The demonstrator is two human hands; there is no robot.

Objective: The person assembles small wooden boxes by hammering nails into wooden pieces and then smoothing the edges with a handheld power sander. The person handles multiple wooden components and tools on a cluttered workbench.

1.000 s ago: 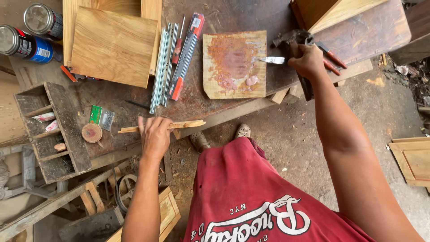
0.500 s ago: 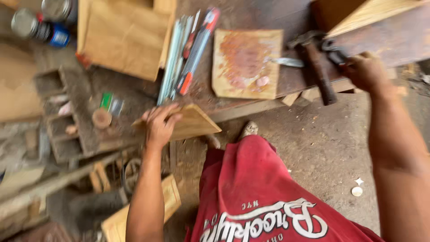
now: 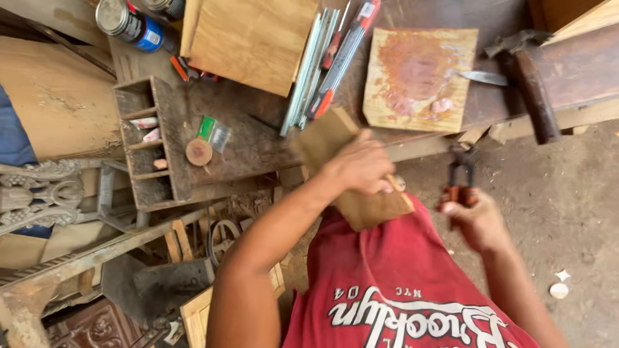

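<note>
Here the workbench [image 3: 258,138] fills the upper half of the view, dark, scarred and crowded. On its far side lies a big plywood sheet [image 3: 251,38], pale and flat, with a bundle of saw blades [image 3: 309,71] lying slantwise just to its right. Further right sits a square board [image 3: 419,77] smeared with reddish putty, a putty knife [image 3: 483,78] resting with its blade on the board's right edge. A hammer [image 3: 529,84] lies beyond that, head away from the person and handle pointing toward the bench's near edge. At the left of the bench stands a small wooden rack [image 3: 151,148] with compartments holding little scraps, and beside it a round wooden disc [image 3: 198,152] and a small green packet [image 3: 207,127]. A tin can [image 3: 126,22] lies on its side in the far left corner. Below the bench, the left hand [image 3: 361,169] is closed over a wood panel [image 3: 371,206], fingers wrapped over its top edge, the panel tilted between the bench edge and the person's red shirt [image 3: 412,283]. The right hand [image 3: 474,222] is clenched round the orange handles of pincers [image 3: 459,177], whose dark jaws point up toward the bench and stand just below its near edge, apart from the panel.
</note>
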